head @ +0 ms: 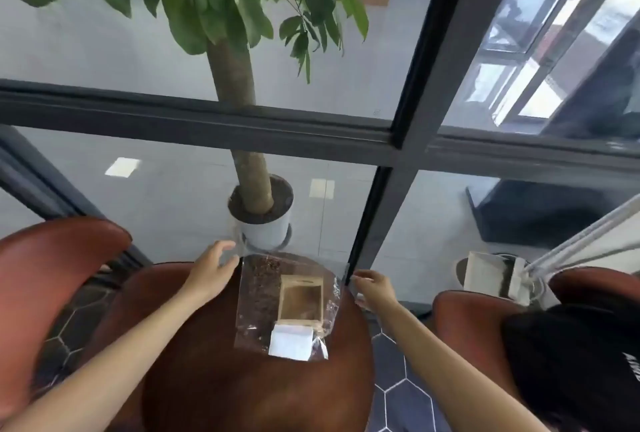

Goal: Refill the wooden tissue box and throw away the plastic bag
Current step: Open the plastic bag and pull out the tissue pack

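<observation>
A clear plastic bag [256, 296] hangs stretched between my two hands over the round brown table [214, 379]. My left hand [213, 267] grips the bag's upper left corner. My right hand [374, 288] pinches its upper right edge. A white stack of tissues [290, 341] sits at the bottom of the bag. The wooden tissue box [300, 300] stands on the table with its top open and its inside bare, seen through the plastic.
A glass wall with dark frames [374, 237] rises just past the table, with a potted tree [259, 213] behind it. Red-brown chairs stand at left [52, 265] and right [467, 327]. A dark-haired person [571, 362] sits at lower right near a white paper bag [485, 276].
</observation>
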